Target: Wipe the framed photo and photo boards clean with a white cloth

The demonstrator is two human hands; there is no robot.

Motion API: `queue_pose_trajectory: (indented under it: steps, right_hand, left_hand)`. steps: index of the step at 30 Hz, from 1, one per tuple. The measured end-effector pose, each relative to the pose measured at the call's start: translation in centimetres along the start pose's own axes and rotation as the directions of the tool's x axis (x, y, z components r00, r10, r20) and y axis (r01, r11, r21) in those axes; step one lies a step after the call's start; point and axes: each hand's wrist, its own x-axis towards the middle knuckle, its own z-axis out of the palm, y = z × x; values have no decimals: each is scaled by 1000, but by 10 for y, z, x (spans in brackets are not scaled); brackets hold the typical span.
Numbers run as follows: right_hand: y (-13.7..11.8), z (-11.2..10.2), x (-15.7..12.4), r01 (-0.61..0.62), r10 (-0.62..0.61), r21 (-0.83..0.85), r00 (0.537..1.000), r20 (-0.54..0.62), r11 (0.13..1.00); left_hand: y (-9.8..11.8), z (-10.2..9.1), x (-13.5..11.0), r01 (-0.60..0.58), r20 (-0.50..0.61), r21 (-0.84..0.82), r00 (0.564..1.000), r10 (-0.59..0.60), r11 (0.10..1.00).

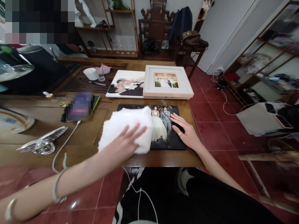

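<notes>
Many red floor tiles (pixel 86 202) showed around a brown wooden table (pixel 161 159). On it lay a dark photo panel (pixel 174 143) picturing two people, its left part hidden under a fluffy white cloth (pixel 127 118). The left hand (pixel 130 137) spread flat over the cloth, clasping nothing; the right hand (pixel 187 133), unclenched, rested at the panel's right edge. Beyond lay a pale framed picture (pixel 166 79); farther back, a dark carved chair (pixel 158 20).

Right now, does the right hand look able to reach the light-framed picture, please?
Probably yes: the right hand is at the dark photo panel's right edge, and nothing visible stands between it and the light-framed picture.
</notes>
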Motion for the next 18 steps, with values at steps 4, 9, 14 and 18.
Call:
queue_pose_trajectory:
  steps: [4, 9, 14, 18]
  right_hand:
    - [-1, 0, 0, -3, 3, -8, 1000, -3, 1000]
    - [0, -1, 0, -3, 3, -2, 1000, -1, 1000]
    - [0, -1, 0, -5, 5, -2, 1000, -2, 1000]
    - [-1, -1, 0, -13, 13, -3, 1000, -5, 1000]
  left_hand:
    - [34, 1, -21, -116, -64, -53, 992, 113, 992]
    - [-2, -9, 0, -143, 43, -37, 989, 145, 989]
    - [-47, -15, 49, -5, 93, -1, 996, 5, 1000]
    - [-53, -9, 72, 83, 18, 33, 996, -83, 996]
